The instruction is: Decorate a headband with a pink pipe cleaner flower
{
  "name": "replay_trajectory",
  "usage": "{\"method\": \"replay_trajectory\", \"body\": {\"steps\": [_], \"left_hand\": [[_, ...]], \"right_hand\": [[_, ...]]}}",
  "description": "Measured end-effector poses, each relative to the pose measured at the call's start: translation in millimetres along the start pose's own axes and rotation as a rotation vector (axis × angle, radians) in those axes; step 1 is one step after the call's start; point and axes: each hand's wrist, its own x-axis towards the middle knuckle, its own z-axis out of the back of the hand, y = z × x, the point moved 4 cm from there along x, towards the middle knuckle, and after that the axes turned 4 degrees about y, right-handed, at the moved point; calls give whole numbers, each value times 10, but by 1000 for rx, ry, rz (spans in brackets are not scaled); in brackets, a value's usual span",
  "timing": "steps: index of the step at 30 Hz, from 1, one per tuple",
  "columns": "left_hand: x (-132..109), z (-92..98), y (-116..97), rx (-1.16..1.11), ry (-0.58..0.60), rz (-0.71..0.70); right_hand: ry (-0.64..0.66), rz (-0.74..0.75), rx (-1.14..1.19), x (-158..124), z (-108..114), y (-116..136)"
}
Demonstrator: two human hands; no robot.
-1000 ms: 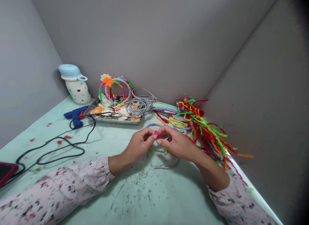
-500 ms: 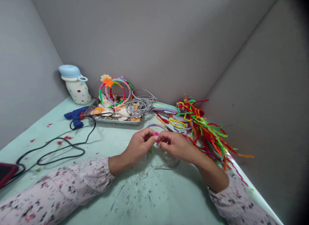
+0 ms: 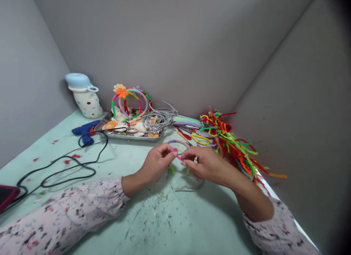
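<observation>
My left hand (image 3: 159, 162) and my right hand (image 3: 206, 165) meet over the pale green table (image 3: 153, 225), both pinched on a short pink pipe cleaner (image 3: 177, 154) stretched between the fingertips. A green pipe cleaner piece (image 3: 171, 170) pokes out below my left hand. Just behind the hands a headband wrapped in lilac and pink fuzz (image 3: 178, 142) arches up; I cannot tell whether the hands touch it. A thin grey bare headband (image 3: 189, 187) lies on the table under my right hand.
A heap of coloured pipe cleaners (image 3: 233, 143) lies at the right wall. A metal tray (image 3: 131, 135) holds shells, decorated headbands (image 3: 128, 99) and grey bands (image 3: 159, 118). A blue glue gun (image 3: 85, 130) with its black cord (image 3: 68, 163), a spotted jug (image 3: 85, 96) and a dark red case (image 3: 7, 196) sit left.
The pink pipe cleaner, bunched as a small knob between the fingertips, is now drawn out into a short strand. My right hand has shifted slightly right and down.
</observation>
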Motion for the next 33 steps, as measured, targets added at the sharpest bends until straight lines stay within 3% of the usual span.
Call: {"method": "replay_trajectory", "body": {"steps": [9, 20, 28, 33], "left_hand": [[-14, -11, -29, -105, -4, 15], [-20, -19, -7, -35, 6, 8], [-66, -61, -37, 8, 28, -6], [-28, -32, -10, -68, -14, 32]], "right_hand": [[-65, 9, -61, 32, -85, -27], [-153, -75, 9, 30, 63, 60], [-114, -197, 173, 45, 2, -10], [-62, -179, 209, 27, 27, 7]]}}
